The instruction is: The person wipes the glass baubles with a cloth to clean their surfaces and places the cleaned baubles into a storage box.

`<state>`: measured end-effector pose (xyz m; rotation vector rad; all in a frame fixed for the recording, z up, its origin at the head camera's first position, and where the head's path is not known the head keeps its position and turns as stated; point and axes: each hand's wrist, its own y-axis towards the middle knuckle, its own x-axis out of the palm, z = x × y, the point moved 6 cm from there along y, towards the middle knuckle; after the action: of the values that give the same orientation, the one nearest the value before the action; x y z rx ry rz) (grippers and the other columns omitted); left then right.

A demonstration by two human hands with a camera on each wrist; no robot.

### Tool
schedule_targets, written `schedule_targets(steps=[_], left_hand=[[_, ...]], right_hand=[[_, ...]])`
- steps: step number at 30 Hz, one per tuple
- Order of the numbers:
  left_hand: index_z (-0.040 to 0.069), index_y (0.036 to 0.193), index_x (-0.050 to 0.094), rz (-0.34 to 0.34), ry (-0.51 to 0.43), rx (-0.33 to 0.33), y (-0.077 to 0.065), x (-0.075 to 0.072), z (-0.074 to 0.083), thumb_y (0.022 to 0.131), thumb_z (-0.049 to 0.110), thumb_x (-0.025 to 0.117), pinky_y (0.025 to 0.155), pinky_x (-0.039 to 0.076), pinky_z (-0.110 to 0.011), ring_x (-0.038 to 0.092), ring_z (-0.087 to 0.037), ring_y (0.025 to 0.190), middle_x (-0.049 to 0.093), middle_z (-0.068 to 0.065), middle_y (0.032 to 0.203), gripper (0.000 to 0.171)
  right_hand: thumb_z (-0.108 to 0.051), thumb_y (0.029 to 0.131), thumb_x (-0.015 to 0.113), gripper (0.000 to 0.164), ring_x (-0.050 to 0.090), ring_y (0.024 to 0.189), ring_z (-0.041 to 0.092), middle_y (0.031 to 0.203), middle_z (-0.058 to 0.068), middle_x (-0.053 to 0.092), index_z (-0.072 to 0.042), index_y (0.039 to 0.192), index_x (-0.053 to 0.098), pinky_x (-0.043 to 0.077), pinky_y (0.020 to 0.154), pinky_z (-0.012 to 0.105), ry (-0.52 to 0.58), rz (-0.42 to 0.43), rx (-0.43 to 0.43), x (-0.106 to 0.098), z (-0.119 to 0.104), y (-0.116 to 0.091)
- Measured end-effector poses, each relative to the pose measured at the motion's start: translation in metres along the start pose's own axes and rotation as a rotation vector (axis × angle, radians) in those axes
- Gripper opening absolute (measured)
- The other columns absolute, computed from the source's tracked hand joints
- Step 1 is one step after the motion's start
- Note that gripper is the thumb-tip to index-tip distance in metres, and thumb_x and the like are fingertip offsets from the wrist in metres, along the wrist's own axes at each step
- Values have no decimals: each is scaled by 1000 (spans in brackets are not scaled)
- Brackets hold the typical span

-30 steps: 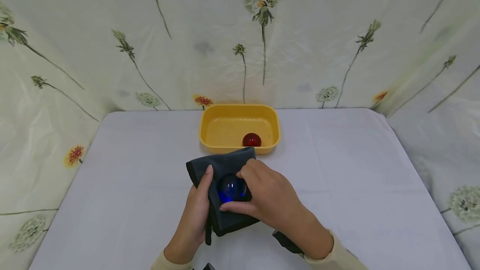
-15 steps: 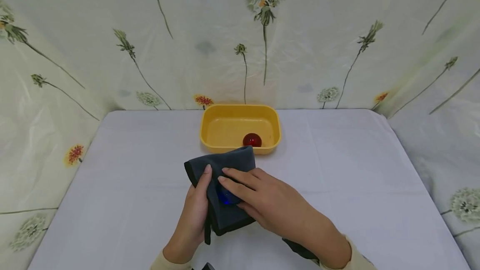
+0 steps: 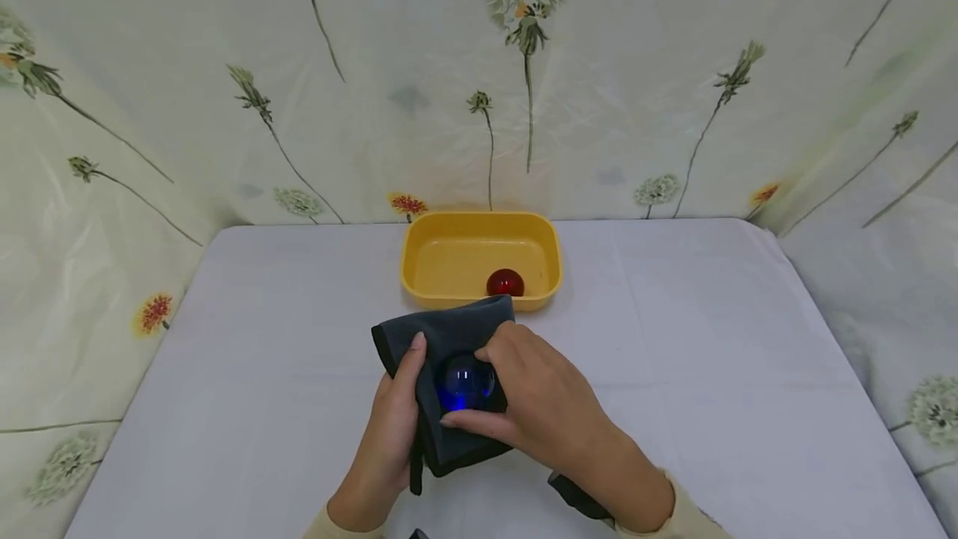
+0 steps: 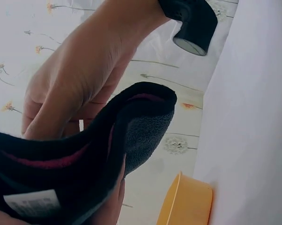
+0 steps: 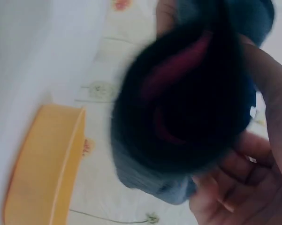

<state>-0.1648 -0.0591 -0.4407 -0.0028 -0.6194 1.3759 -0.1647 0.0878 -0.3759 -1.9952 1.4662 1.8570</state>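
The left hand (image 3: 392, 422) lies palm-up under the dark grey cloth (image 3: 449, 339), thumb laid along the cloth's left edge, so the fingers curl round the fabric and cup it from below. The cloth is soft and thick; in the left wrist view it folds over itself and shows a red inner face, so it probably drapes and grips well wherever it is taken.

The blue ball (image 3: 465, 383) sits on the cloth, nearer the person than the yellow tub (image 3: 479, 227). It looks like polished glass: smooth, likely slippery, fairly heavy and breakable. It is best held across its widest part with cloth beneath.

The right hand (image 3: 542, 406) comes in from the ball's right, wrist raised, thumb on the near side and fingers curled over the far side, pinching the ball.

A red ball (image 3: 505, 282) rests inside the tub, at its near wall.
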Motion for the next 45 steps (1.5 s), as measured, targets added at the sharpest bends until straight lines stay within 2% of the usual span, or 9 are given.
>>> schedule_targets(steps=[2,5,8,11,17,24,32,37,45], left_hand=[[8,151,36,5,17,-6,0,0,0,106,65,43,93,59,-38,67,-22,110,60,-14,135,74],[8,151,36,24,37,0,-1,-2,0,106,65,42,93,58,-37,67,-21,112,59,-14,136,73],[9,150,38,42,46,11,-1,-5,1,106,65,41,93,58,-37,68,-20,111,62,-12,133,72],[8,150,38,46,41,16,0,-6,1,107,65,41,95,58,-37,68,-19,113,62,-10,132,71],[7,149,39,30,0,9,0,-3,0,106,64,43,93,58,-37,69,-19,110,64,-10,131,72],[9,152,36,15,13,-15,1,2,-3,105,66,44,94,58,-39,67,-22,112,59,-15,137,74],[9,150,38,44,49,17,2,-4,1,106,67,41,92,58,-36,68,-20,112,62,-13,134,73],[8,150,38,36,14,12,2,-3,1,106,66,43,94,58,-36,69,-18,112,63,-10,132,73],[8,150,37,10,-3,3,1,1,-3,106,65,44,96,57,-38,67,-20,113,60,-13,135,73]], right_hand=[[-58,71,92,73,50,81,14,94,3,52,-4,107,58,51,71,24,-3,11,22,2,1,-1],[-57,76,89,79,57,101,16,116,6,58,-5,126,58,56,89,26,43,-78,40,4,4,-2],[-45,86,87,82,54,130,20,149,7,50,-16,153,48,51,106,37,126,-221,43,5,5,-5],[-29,93,83,78,49,138,20,160,3,43,-23,160,42,49,108,41,185,-300,24,3,5,-6],[-35,92,83,63,59,119,15,139,1,58,-17,147,59,55,100,35,209,-249,39,1,6,-4],[-62,79,85,70,51,87,12,102,1,55,-7,115,62,54,73,24,28,-60,73,4,9,-2],[-43,88,86,78,52,133,18,151,3,52,-17,152,50,51,106,40,181,-220,52,5,9,-5],[-29,94,82,63,53,134,18,153,-1,52,-21,151,55,52,105,41,219,-257,14,2,9,-5],[-54,83,86,57,59,83,12,105,1,62,-13,121,70,57,72,25,64,-50,22,1,6,1]])
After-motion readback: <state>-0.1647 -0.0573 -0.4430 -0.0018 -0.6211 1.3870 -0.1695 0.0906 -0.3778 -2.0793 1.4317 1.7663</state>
